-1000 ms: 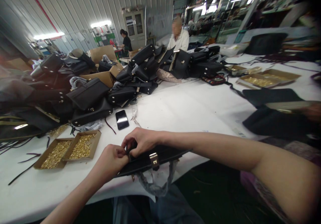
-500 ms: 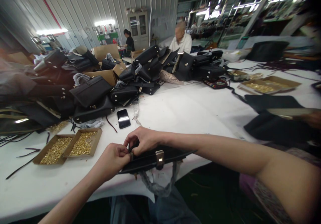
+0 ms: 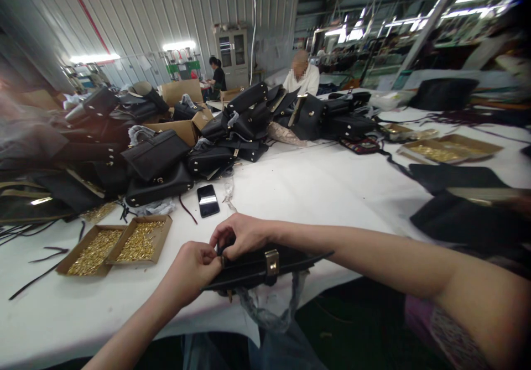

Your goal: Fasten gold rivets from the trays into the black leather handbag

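A black handbag [image 3: 249,270] lies at the table's front edge, its gold clasp [image 3: 272,262] facing me. Its plastic-wrapped handle [image 3: 269,314] hangs down over the edge above my lap. At the bag's left end, my left hand [image 3: 198,267] is closed in a pinch on the bag's edge. Close against it, my right hand [image 3: 238,237] reaches over from the right, fingers bent and closed on the same corner. Whatever small part sits between the fingertips is mostly hidden.
Two cardboard trays [image 3: 136,240] of small gold fittings stand to the left, near a phone [image 3: 208,201]. Black handbags [image 3: 157,154] are piled behind. More trays [image 3: 452,149] lie at the right, beside black bag pieces [image 3: 468,215]. Another person [image 3: 302,77] sits across the table.
The whole view has shifted slightly, so things appear a little lower and further right. Both hands stay closed at the same corner of the handbag, with little visible finger movement.
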Demonstrator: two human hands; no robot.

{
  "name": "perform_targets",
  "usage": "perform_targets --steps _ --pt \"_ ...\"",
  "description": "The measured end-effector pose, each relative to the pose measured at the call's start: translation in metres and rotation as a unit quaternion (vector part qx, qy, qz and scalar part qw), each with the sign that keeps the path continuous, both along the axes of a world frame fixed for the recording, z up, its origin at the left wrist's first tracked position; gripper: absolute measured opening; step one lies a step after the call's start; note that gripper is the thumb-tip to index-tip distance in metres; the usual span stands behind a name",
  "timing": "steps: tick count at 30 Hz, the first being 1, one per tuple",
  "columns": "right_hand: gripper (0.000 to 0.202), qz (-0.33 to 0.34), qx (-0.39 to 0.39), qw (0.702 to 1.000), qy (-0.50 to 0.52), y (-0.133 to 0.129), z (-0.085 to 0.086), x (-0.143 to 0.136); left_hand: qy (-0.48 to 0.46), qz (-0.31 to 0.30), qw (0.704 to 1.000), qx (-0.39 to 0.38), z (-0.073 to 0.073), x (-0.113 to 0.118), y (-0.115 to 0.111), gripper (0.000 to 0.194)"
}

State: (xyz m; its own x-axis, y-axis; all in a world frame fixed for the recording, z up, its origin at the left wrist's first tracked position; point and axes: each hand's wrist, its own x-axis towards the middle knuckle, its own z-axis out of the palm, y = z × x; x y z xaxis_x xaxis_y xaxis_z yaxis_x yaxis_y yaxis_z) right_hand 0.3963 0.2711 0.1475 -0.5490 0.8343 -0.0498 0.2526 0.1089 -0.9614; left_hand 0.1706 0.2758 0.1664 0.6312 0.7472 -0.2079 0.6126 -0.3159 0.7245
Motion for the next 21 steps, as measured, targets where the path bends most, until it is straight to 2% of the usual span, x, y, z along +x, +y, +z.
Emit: perform_targets --steps 6,13,21 --pt "0.050 0.003 0.044 0.999 -0.025 -0.005 0.000 0.000 -0.012 0.008 1.000 -0.005 -0.002 -0.001 -0.004 0.026" --pt "0.049 -0.002 0.064 0.996 -0.062 -0.005 0.008 -0.004 -0.002 0.029 0.999 -0.024 0.003 0.003 -0.006 0.028" --pt "0.046 -0.015 0.075 0.994 -0.084 -0.005 0.011 -0.008 -0.010 0.059 0.998 -0.027 -0.001 0.006 -0.003 0.027"
